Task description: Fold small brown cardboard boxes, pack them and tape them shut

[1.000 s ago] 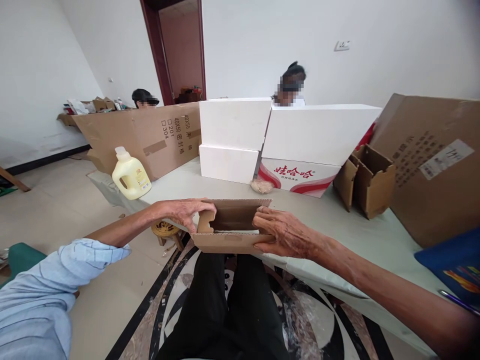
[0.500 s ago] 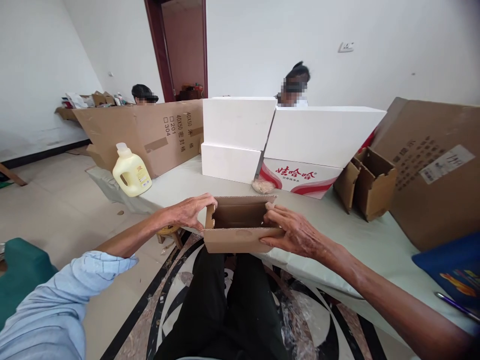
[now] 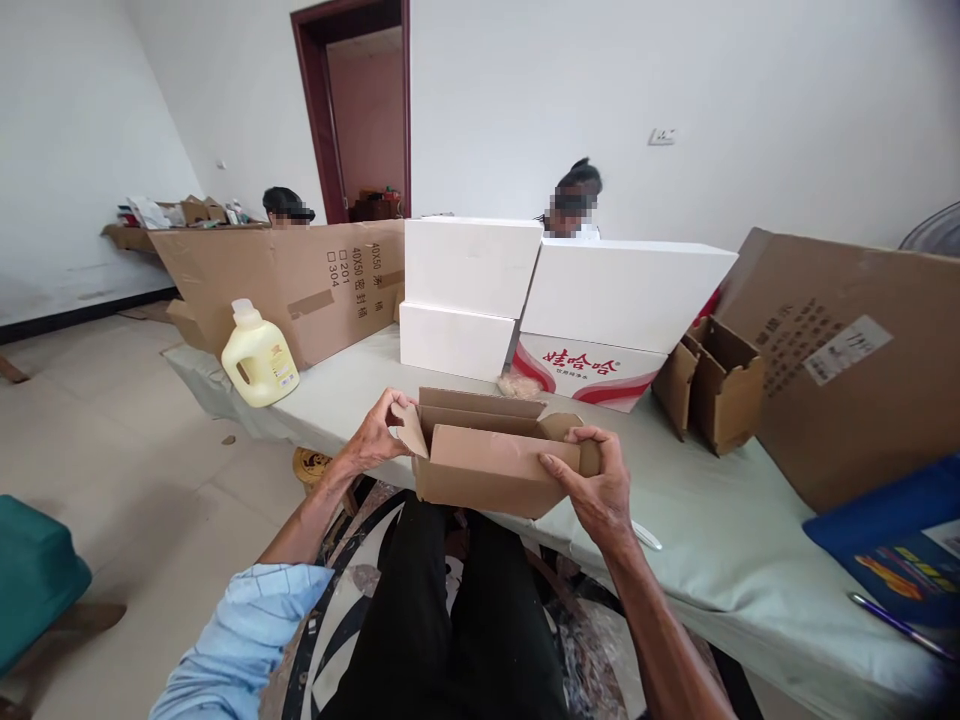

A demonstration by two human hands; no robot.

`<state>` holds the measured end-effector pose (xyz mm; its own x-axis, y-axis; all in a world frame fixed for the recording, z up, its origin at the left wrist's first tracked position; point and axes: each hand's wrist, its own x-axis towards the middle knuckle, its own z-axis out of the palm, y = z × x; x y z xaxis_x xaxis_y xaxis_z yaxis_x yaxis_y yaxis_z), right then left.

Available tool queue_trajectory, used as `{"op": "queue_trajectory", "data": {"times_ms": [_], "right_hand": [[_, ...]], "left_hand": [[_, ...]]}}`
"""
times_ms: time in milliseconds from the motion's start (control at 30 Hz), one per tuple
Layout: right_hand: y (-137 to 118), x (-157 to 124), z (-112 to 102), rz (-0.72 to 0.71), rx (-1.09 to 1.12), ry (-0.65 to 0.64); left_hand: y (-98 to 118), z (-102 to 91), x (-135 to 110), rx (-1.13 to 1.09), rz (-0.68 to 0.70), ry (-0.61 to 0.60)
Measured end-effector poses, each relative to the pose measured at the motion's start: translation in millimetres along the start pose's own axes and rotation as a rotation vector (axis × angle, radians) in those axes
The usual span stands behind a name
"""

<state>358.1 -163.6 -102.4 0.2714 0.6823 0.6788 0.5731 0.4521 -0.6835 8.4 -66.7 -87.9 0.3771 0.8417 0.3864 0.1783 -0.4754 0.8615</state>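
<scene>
A brown cardboard box (image 3: pixel 495 480), open at the top with end flaps sticking out, is held between both hands at the table's near edge, above my lap. My left hand (image 3: pixel 382 435) pinches the flap at its left end. At the right end, my right hand (image 3: pixel 596 480) grips the corner, thumb on the near wall and fingers over the right flap. Just behind the box lies a small clear plastic bundle (image 3: pixel 519 385). A white pointed tool (image 3: pixel 646 536) shows on the table beside my right wrist.
White boxes (image 3: pixel 472 265) and a red-and-white printed carton (image 3: pixel 577 372) line the table's far side. A yellow jug (image 3: pixel 259 355) stands left. To the right are small cardboard boxes (image 3: pixel 724 390), a large carton (image 3: pixel 847 350), a blue pack (image 3: pixel 892 545) and a pen (image 3: pixel 900 625). Two people sit beyond.
The box's end flaps now stick outward, where before its ends were folded in. My left hand has moved onto the left flap, and my right fingers have come out of the box to its right end.
</scene>
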Motion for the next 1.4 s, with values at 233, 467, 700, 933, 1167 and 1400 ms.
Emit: {"op": "queue_trajectory", "data": {"times_ms": [233, 467, 700, 933, 1167, 1400], "right_hand": [[-8, -33, 19, 0.06, 0.035, 0.145], [14, -47, 14, 0.276, 0.136, -0.135], [23, -30, 7, 0.286, 0.213, -0.241], [38, -8, 9, 0.334, 0.306, -0.295], [42, -8, -14, 0.282, 0.249, -0.471], [35, -37, -18, 0.232, -0.01, -0.444]], "left_hand": [[-25, 14.4, 2, 0.105, -0.011, 0.307], [-30, 34.4, 6, 0.275, -0.122, 0.533], [-28, 22.4, 23, -0.103, -0.13, 0.448], [-24, 22.4, 51, -0.248, -0.108, 0.4], [-17, 19.2, 71, -0.28, -0.074, 0.435], [-38, 15.2, 68, -0.345, -0.095, 0.419]]}}
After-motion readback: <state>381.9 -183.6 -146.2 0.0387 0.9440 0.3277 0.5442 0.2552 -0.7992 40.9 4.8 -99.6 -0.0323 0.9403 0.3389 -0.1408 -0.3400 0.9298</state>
